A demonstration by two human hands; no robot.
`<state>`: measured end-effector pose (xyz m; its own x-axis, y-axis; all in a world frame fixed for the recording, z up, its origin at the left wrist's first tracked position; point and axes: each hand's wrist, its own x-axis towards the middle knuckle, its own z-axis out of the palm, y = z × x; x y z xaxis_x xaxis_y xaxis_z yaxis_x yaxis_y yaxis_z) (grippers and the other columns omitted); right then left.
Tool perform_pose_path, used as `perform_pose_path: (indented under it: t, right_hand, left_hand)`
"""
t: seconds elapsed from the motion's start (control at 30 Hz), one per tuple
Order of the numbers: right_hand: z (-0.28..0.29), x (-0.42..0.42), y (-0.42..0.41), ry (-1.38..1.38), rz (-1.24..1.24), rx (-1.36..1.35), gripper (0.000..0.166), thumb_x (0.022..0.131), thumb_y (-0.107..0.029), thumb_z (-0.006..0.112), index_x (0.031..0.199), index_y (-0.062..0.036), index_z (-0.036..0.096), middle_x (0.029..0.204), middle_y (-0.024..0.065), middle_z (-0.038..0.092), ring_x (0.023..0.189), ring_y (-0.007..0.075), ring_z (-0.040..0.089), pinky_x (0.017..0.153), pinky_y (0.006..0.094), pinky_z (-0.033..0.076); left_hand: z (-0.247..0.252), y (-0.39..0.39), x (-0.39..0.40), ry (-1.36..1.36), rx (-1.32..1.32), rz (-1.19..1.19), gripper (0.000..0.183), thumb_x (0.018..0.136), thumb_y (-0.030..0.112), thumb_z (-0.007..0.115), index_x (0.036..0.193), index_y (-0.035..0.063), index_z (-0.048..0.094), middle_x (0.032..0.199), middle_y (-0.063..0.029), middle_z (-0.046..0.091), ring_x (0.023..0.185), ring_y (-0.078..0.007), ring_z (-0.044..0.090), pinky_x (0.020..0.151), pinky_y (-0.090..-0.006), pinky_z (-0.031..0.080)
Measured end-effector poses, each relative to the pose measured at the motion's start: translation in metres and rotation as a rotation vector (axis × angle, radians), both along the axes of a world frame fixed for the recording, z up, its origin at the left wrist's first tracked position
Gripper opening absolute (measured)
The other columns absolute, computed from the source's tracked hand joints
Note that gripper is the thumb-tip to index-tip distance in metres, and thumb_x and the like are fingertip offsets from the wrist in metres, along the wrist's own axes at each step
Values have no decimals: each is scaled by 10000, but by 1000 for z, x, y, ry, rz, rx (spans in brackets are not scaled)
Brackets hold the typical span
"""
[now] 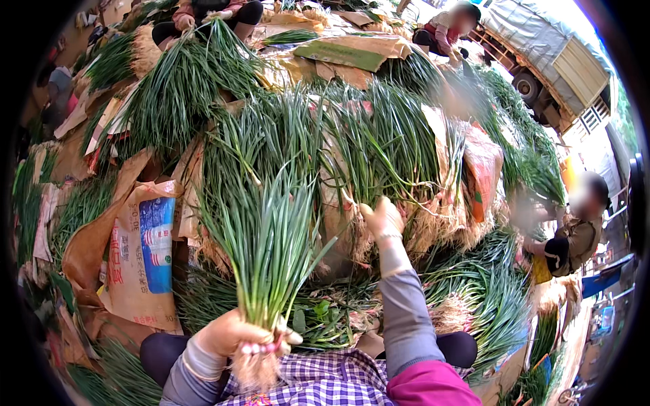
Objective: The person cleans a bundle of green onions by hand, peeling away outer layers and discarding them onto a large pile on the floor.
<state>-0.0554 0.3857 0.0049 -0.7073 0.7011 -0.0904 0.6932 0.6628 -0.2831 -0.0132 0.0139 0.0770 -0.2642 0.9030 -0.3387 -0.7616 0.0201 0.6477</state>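
My left hand point(236, 332), in a pale glove, grips a bunch of green onions point(277, 243) just above its pinkish bulbs and stringy roots, which hang over my checked apron point(330, 378). The leaves fan upward, away from me. My right hand point(384, 218), gloved too, reaches forward to the root end of a large pile of green onions point(396, 137). Its thumb and fingers are at a stalk's pale base point(350, 199); whether they pinch it cannot be told. Loose green onions point(335, 322) lie low between my knees.
A printed fertilizer sack point(147, 254) stands at the left. More green onions point(482, 304) lie at the right, roots towards me. A person point(574, 233) sits at the right, another point(449, 30) at the upper right, a third point(208, 15) at the top. A covered truck point(553, 61) stands behind.
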Motion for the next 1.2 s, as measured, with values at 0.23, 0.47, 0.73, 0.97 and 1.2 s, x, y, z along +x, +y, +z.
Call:
perform_pose_path:
  t: [0.23,0.47,0.73,0.97,1.2]
  right_hand:
    - [44,-25,-19,537,179,-225,201,914,-178,526,1017,-8,558,856,78,623,678,130,574,621,268,499]
    - [25,9,66,319,105,-299,313,879,-231,552,1077,7,604,848,88,660,748,150,590,689,317,477]
    - [46,53,21,710,-67,-1409,328,931,-233,493,1175,-15,514,891,84,651,579,84,540,448,185,424]
    - [25,92,-30,797,10,-1606,172,933,-123,484,1050,2,502,849,131,631,676,160,592,558,238,500]
    - [3,129,-134,524,59,-1345,233,884,-210,583,1003,-15,630,890,68,654,853,148,594,778,325,461]
  left_hand:
    - [33,-43,-9,-174,115,230,264,702,-51,512,961,-69,562,1072,-366,544,796,-299,661,602,-316,561]
    - [10,-17,-5,-157,-30,70,339,634,-15,541,969,-68,560,1019,-350,585,778,-313,654,643,-372,543]
    - [-1,-23,6,-380,507,194,362,669,-27,570,1030,-9,562,1055,-325,569,774,-320,646,600,-302,548]
    - [-27,15,13,-173,115,286,526,774,-3,521,1284,-47,397,962,-183,634,782,-197,632,802,-303,522]
    - [-63,39,27,-154,-112,138,315,781,4,586,1087,-57,545,804,-134,632,578,-100,567,572,-210,499]
